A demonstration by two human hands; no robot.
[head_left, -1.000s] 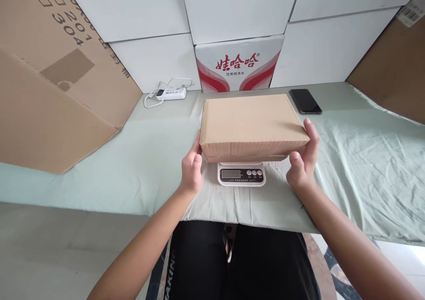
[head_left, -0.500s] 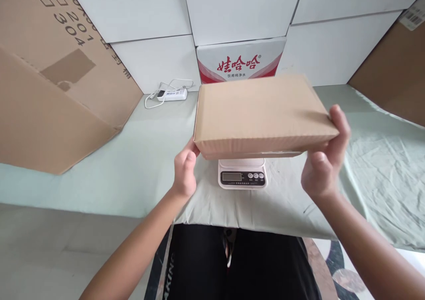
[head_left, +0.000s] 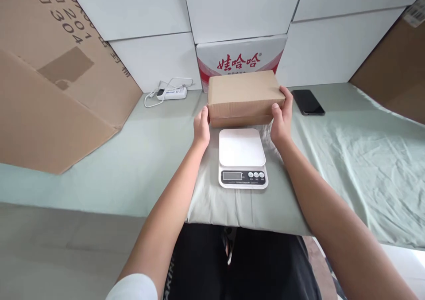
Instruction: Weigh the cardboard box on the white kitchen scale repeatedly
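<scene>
A brown cardboard box [head_left: 244,91] is gripped at its two ends, just behind the scale and in front of the printed carton. My left hand [head_left: 202,126] closes on its left end, with the fingers partly hidden behind it. On the right end, my right hand [head_left: 282,116] has its thumb on the front face and its fingers around the side. Whether the box rests on the cloth or hangs slightly above it, I cannot tell. Nearer to me sits a white kitchen scale [head_left: 242,147], its plate bare and its display [head_left: 232,176] showing no readable digits.
A black phone [head_left: 308,102] lies right of the box. At the back left is a white power strip [head_left: 171,93] with a cable. Large cardboard sheets [head_left: 59,100] flank the cloth-covered table [head_left: 133,171]. Behind stands a white-and-red carton [head_left: 241,54] against white panels [head_left: 152,63].
Both hands have carried the cardboard box away from me, from over the scale to behind it. The scale's plate and the phone have come into view.
</scene>
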